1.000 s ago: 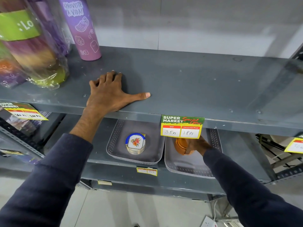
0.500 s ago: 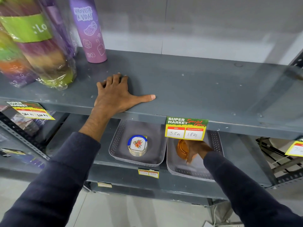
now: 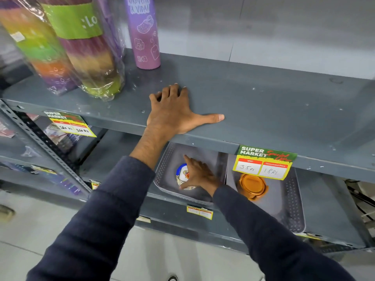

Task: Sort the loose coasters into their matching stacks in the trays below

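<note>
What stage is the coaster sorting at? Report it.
Done: the orange round coaster stack sits alone in the right grey tray, and no loose coasters show on the upper grey metal shelf. In hand: the right hand rests on the blue-rimmed floral coaster stack in the left grey tray. The left hand braces on the shelf. Left: apparently little.

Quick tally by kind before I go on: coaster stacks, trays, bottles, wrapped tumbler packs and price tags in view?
Coaster stacks: 2, floral white-and-blue and orange
Grey trays: 2
Purple bottles: 1
Wrapped tumbler packs: 2
Price tags: 4
Total: 11
</note>
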A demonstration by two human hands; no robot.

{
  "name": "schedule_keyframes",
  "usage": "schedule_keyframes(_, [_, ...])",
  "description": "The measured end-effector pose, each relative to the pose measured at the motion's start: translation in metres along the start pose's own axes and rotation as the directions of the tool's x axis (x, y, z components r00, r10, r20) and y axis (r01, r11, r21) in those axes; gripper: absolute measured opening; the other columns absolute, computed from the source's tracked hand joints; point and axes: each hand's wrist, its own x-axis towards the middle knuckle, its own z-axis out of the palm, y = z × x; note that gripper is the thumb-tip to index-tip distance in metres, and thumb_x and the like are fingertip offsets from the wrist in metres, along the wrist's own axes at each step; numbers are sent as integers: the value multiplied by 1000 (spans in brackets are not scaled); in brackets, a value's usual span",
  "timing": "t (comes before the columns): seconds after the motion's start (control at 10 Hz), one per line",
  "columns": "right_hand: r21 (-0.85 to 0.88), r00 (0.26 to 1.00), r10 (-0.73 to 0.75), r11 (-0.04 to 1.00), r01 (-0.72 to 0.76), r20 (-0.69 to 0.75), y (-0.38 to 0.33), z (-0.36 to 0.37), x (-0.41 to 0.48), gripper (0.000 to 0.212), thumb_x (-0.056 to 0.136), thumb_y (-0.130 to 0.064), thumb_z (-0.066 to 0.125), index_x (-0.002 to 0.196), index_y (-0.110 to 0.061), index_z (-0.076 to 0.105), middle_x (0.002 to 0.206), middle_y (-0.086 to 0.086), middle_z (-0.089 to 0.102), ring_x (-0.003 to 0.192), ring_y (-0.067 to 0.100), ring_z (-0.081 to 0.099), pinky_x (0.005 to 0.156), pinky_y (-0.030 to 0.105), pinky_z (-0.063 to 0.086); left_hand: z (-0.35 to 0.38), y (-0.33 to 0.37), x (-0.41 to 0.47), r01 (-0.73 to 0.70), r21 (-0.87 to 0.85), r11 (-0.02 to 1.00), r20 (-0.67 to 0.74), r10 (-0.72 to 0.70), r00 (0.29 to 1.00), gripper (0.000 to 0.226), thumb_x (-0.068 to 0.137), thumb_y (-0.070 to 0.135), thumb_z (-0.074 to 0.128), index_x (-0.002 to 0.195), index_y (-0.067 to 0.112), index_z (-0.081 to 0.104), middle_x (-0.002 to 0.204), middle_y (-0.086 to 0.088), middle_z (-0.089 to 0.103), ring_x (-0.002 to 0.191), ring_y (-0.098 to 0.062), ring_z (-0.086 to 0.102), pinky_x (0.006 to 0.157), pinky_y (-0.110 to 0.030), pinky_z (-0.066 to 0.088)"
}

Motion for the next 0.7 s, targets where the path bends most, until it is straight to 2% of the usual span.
schedule_keyframes(0.1, [-53,999,46,998,-45,6,2,20,14,133,54,-50,90,156,-19,11,158,11,30,143,34,32,117,50,24,0,0,-1,2,-1,1000,-1,-2,1000,132,54,107,37,148,16,43,162,-7,33,149,-29,26,117,-53,16])
schedule_keyframes(0.2, [-116,999,48,992,-50,-19,8,28,20,128,53,-46,91,154,-22,15,155,10,32,137,36,38,114,53,26,0,0,0,-4,-4,1000,-4,4,1000,131,54,107,38,148,15,44,160,-8,34,148,-30,28,117,-54,17])
schedule_keyframes(0.3, [-82,998,39,996,-43,-49,11,30,22,122,54,-42,92,152,-24,20,149,9,34,126,37,49,102,45,45,1,0,1,-14,-1,1000,-25,14,1000,130,55,106,37,145,13,46,158,-8,37,147,-30,30,117,-55,18])
schedule_keyframes(0.4, [-64,997,45,997,-49,-64,11,29,20,121,54,-41,92,151,-25,22,147,8,36,123,36,51,97,42,50,4,-2,0,-22,-1,1000,-39,22,999,131,54,107,36,144,13,47,155,-8,39,145,-30,31,116,-55,19])
schedule_keyframes(0.5, [-98,998,52,994,-56,-41,9,26,15,124,55,-43,92,153,-25,19,150,9,32,128,37,48,102,45,45,1,-1,-1,-25,-15,1000,-34,24,999,135,50,108,32,144,13,48,155,-7,40,145,-30,33,116,-55,20])
schedule_keyframes(0.6, [-89,999,42,995,-42,-6,14,24,11,133,54,-46,93,156,-28,8,160,10,20,140,39,35,111,49,33,1,1,-1,-26,-11,1000,-34,26,999,135,49,108,31,143,14,48,155,-7,40,145,-30,32,116,-55,20])
schedule_keyframes(0.7, [21,998,60,998,-60,-1,22,23,-1,136,60,-56,88,155,-35,-6,167,6,-9,153,36,6,120,56,14,-2,2,-4,-23,-14,1000,-26,22,999,133,50,109,33,143,15,49,155,-7,40,145,-30,32,115,-55,20])
